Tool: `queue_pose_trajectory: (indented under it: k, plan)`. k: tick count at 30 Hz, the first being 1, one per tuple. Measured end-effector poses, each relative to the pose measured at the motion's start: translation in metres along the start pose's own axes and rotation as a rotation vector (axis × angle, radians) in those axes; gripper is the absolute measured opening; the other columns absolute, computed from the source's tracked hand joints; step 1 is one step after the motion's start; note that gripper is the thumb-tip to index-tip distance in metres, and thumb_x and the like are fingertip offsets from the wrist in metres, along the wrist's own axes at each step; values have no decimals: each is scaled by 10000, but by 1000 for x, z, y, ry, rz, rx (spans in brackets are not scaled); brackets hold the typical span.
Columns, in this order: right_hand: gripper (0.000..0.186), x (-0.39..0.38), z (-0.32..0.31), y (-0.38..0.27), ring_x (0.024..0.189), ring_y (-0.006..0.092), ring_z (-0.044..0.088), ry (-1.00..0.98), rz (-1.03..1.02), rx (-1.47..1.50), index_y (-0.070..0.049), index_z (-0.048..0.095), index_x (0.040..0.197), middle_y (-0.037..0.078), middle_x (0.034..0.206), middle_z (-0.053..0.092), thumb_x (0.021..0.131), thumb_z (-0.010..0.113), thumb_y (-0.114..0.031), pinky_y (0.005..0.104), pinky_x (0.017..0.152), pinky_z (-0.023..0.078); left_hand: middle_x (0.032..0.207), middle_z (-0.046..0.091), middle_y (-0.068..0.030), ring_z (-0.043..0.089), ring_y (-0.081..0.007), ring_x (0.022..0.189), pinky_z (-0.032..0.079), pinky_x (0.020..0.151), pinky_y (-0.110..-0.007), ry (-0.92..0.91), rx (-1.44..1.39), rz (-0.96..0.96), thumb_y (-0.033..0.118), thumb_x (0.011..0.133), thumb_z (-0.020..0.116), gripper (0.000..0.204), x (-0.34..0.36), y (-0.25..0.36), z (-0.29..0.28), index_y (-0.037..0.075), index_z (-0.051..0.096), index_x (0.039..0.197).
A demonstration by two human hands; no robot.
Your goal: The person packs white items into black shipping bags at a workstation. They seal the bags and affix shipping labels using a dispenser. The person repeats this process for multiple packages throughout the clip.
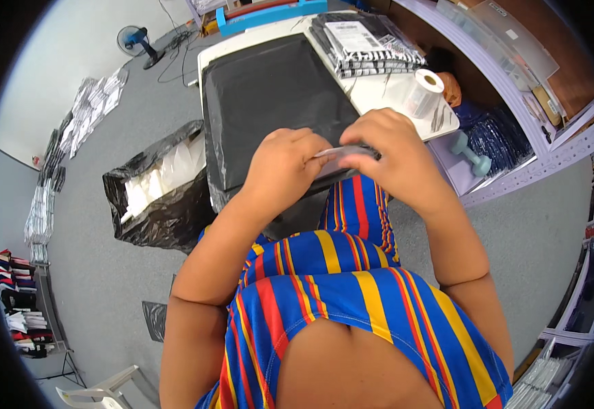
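A large black plastic mailer bag (276,95) lies flat on the white table (385,92) in front of me. Over its near right edge, my left hand (285,167) pinches one end of a thin translucent strip (343,155). My right hand (396,155) has its fingers curled around the strip's other end, thumb pointing inward. Whether the strip is joined to the bag is hidden by my hands. Beyond the bag sits a pile of packed black parcels (368,61) with a white label on top. A roll of white labels (425,92) stands to the right.
Left of the table, a black bin bag (164,225) holds white scraps. A purple metal shelf (501,194) on the right carries a pale green dumbbell (473,155) and dark packages. A blue fan (140,46) and cables sit on the grey floor; white packets line the wall.
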State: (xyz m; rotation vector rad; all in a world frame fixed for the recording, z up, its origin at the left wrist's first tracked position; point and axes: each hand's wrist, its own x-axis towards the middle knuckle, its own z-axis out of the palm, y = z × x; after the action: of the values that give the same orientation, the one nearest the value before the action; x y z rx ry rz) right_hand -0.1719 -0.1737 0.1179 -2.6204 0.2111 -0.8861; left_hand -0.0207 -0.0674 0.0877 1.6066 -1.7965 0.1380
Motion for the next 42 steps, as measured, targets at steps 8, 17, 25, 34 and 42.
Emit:
queue_pose_trajectory:
  k: [8,17,25,34,42]
  plan:
    - [192,-16,45,-15,627,234,512,-228,281,381,-26,520,670,82,670,504,693,641,-172,320,568,388,664,527,-82,502,-160,620,391,563,-270,-102,-249,-475,125,699,653,171,-91,-1,-40,-19,564,725]
    - [135,-22,89,-25,609,56,475,-449,696,755,-4,552,847,13,682,533,755,603,-89,202,562,395,544,473,-8,400,-66,523,334,464,-230,-48,-482,-828,248,673,697,290,-153,-9,-48,-2,552,647]
    - [220,-16,92,20,721,105,580,-183,665,845,-44,538,1017,41,791,595,813,518,-125,208,641,443,559,461,39,387,-36,522,314,443,-205,327,-644,-1029,246,709,673,306,-194,-27,-67,43,472,599]
    - [208,-3,133,-35,618,53,491,-690,627,896,-11,527,875,7,680,538,751,633,-139,193,549,403,585,491,10,417,-55,543,341,476,-203,128,-392,-948,309,670,697,332,-196,-20,-68,18,537,671]
    - [184,-4,128,-30,534,59,450,-639,677,734,-17,571,733,13,590,521,739,633,-191,216,485,372,727,551,-17,501,-67,677,391,599,-186,234,-845,-889,368,693,670,409,-203,-26,-54,23,504,836]
